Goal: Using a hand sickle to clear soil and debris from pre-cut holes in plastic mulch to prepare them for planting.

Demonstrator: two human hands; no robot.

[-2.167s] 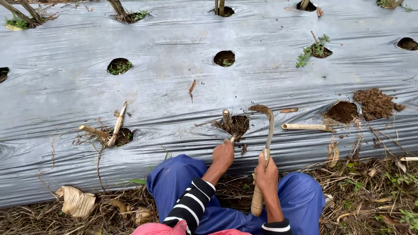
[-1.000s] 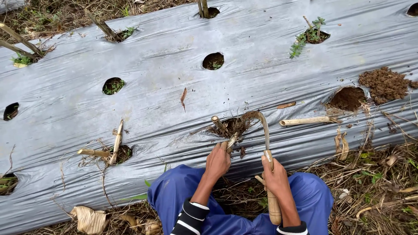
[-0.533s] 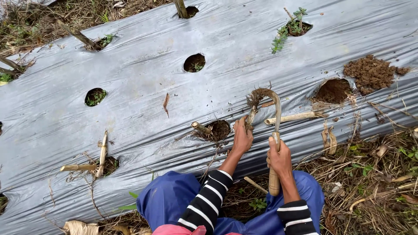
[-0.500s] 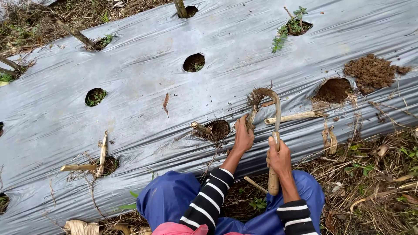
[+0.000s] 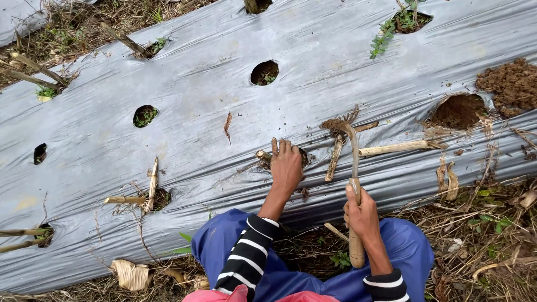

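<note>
I squat at the edge of a raised bed covered in silver plastic mulch (image 5: 235,84). My left hand (image 5: 286,165) lies over a planting hole (image 5: 302,157) with its fingers stretched out, touching the soil. A cut stalk stump (image 5: 263,156) sticks out by its thumb. My right hand (image 5: 362,212) grips the wooden handle of a hooked hand tool (image 5: 354,168). The tool's curved, soil-caked tip (image 5: 337,125) rests on the plastic. A short pulled stalk piece (image 5: 335,159) lies loose between my hands.
A torn-open hole (image 5: 460,110) with a heap of brown soil (image 5: 512,84) is at the right, and a long cut stalk (image 5: 398,148) lies beside it. Other holes (image 5: 264,72) hold weeds. Stalk stubs (image 5: 151,180) stand at the left. Dry straw covers the ground near my knees.
My left hand has let go by the tool's tip and dropped onto the hole. The pulled stalk piece now lies on the plastic. The tool's tip has come down.
</note>
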